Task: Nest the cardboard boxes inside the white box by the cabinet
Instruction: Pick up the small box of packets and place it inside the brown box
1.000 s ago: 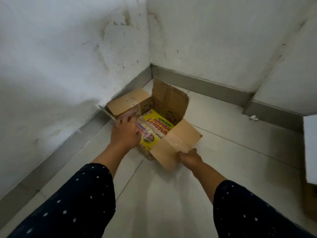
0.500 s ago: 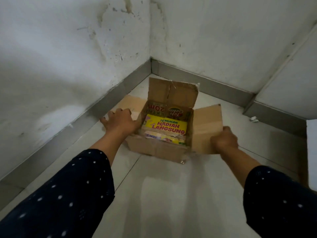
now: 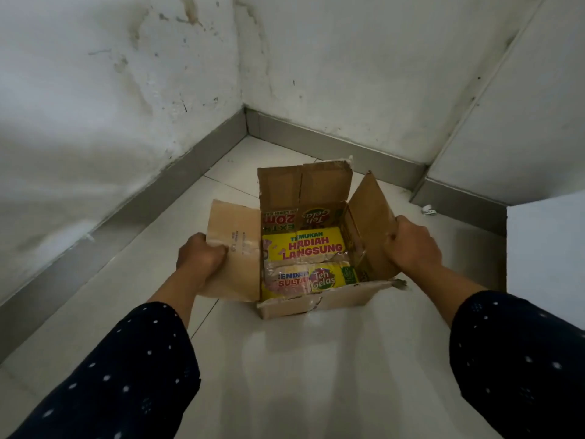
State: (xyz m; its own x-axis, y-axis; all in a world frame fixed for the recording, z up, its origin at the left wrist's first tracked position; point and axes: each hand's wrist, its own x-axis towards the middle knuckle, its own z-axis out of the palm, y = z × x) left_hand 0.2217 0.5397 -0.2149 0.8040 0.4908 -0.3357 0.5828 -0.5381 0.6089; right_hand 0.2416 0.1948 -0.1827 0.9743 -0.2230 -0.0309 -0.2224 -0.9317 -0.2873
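An open brown cardboard box [image 3: 319, 301] stands on the pale floor tiles in a room corner, its four flaps spread. Its inside shows yellow, red and green print, with a folded printed piece [image 3: 304, 248] lying at the bottom. My left hand [image 3: 201, 256] grips the edge of the left flap, which lies out nearly flat. My right hand [image 3: 413, 245] grips the right flap, which stands tilted up. At the right edge of the head view a white box or cabinet corner [image 3: 544, 248] shows only in part.
Stained white walls [image 3: 110, 106] with a grey skirting [image 3: 152, 191] close the corner on the left and behind. A white panel [image 3: 522, 122] rises at the back right. A small white scrap [image 3: 429, 211] lies by the skirting. Bare floor tiles [image 3: 316, 375] stretch toward me.
The box has turned and shifted toward me and to the right, away from the left wall. My hands moved from its sides onto the left and right flaps.
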